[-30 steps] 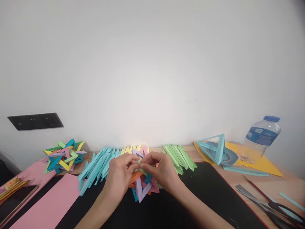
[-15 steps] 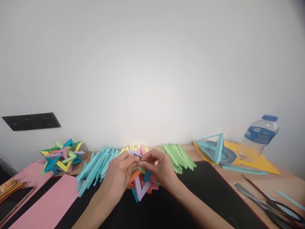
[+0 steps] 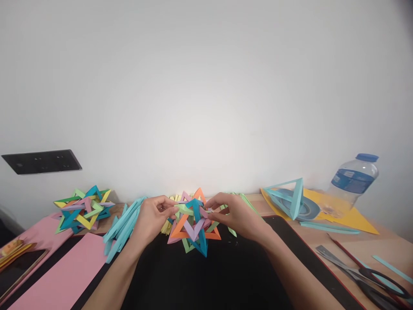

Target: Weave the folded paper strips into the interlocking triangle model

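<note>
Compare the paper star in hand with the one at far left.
The held star is pinched by the left hand and right hand; the left star rests untouched. The held star shows orange points; the left star shows yellow ones. Both are spiky, multicoloured paper frames.

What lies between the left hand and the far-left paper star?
In the head view, light blue paper strips lie between the left hand and the far-left paper star.

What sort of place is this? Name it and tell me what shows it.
Likely an indoor desk used for paper craft: the left hand and right hand hold a paper star, blue strips lie piled at left, and scissors lie at right.
</note>
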The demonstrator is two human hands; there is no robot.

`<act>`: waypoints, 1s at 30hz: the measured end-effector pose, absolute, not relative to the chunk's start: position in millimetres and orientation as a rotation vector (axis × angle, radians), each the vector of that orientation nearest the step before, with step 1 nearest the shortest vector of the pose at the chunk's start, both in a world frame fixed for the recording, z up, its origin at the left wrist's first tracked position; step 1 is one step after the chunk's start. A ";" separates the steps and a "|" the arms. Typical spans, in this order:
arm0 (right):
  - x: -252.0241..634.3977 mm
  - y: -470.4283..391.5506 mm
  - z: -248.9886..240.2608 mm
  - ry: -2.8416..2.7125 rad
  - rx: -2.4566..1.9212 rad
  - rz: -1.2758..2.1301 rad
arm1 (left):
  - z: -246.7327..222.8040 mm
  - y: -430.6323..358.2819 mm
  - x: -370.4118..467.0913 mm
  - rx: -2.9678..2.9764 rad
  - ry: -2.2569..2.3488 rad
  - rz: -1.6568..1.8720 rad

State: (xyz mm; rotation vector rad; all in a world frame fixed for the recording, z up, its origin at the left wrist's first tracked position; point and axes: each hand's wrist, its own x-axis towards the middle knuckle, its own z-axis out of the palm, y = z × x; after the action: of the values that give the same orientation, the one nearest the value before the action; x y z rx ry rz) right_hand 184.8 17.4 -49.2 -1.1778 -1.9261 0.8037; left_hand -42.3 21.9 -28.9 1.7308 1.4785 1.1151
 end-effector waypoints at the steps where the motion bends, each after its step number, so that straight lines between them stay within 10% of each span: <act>1: 184.6 17.0 -49.1 -1.948 -1.185 0.795 | -30.2 22.9 -42.7 1.725 1.471 1.114; 30: 179.4 29.0 -59.5 -1.982 -1.291 0.657 | -45.4 38.5 -69.6 2.509 1.070 1.005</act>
State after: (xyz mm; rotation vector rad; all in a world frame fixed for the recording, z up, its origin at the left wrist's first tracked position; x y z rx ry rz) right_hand 179.4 29.0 -59.5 -1.2908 -1.9821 0.6574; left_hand -69.6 38.5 -45.4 2.5094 1.0700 1.0048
